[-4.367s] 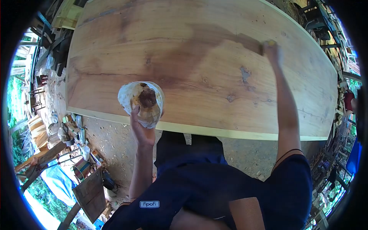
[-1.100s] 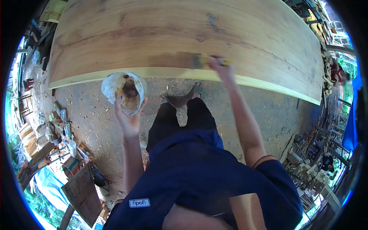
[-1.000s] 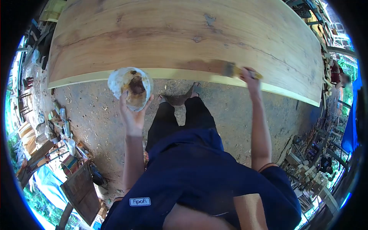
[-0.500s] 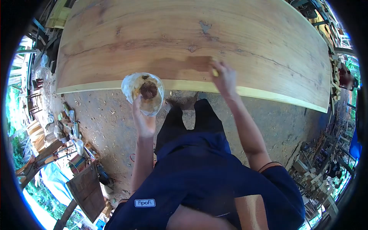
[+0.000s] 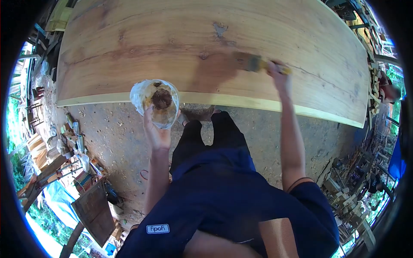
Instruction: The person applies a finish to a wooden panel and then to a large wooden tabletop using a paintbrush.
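Note:
My left hand grips a whitish, stained plastic tub with brown liquid in its bottom, held by the near edge of a large wooden slab. My right hand is closed around the yellow handle of a paintbrush. The brush's bristles point left over the slab; blur hides whether they touch it. Below and left of the brush lies a darker, wet-looking brown patch on the wood.
Bottles and clutter stand on the floor at left, near a brown wooden board. Wood offcuts are piled at right. Wood shavings litter the concrete floor. A person shows at the far right edge.
My right hand has moved to the right with the brush, and the brush head now shows clear of the fingers. The darkened patch looks larger. The tub shifted slightly left in view.

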`<state>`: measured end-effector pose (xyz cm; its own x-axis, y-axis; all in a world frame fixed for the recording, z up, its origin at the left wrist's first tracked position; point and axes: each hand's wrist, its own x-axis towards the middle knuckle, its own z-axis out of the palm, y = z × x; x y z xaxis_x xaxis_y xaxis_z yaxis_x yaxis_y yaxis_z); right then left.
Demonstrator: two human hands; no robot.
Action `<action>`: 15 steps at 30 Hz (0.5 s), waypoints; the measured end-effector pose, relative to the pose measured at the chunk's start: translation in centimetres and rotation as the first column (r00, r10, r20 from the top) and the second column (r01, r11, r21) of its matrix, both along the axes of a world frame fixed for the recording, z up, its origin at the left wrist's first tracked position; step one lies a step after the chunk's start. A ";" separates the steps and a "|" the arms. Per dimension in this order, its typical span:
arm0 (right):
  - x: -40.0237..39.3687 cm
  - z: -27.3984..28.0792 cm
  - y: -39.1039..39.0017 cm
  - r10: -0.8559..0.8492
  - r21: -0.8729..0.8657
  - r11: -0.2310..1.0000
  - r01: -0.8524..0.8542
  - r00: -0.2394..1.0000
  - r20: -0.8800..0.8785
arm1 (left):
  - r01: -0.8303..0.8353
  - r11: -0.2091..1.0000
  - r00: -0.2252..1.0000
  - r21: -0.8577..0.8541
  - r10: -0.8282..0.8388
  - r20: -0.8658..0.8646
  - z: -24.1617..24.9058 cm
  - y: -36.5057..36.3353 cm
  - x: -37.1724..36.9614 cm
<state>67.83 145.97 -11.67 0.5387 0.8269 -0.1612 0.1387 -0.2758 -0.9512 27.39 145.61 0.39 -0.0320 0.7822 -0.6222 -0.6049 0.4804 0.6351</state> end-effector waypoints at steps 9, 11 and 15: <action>7.3 4.3 -6.8 -0.021 -0.036 0.995 0.092 0.555 0.832 | 0.013 0.999 1.000 0.038 -0.012 -0.024 -0.9 0.9 2.1; 1.7 3.7 -5.3 0.104 -0.097 0.994 -0.045 0.601 0.792 | 0.031 0.999 0.999 0.045 -0.029 -0.045 -0.6 1.0 2.8; -9.2 6.0 -2.8 0.234 -0.044 0.965 -0.260 0.765 0.600 | 0.061 0.997 0.997 0.057 -0.057 -0.061 0.2 1.5 5.3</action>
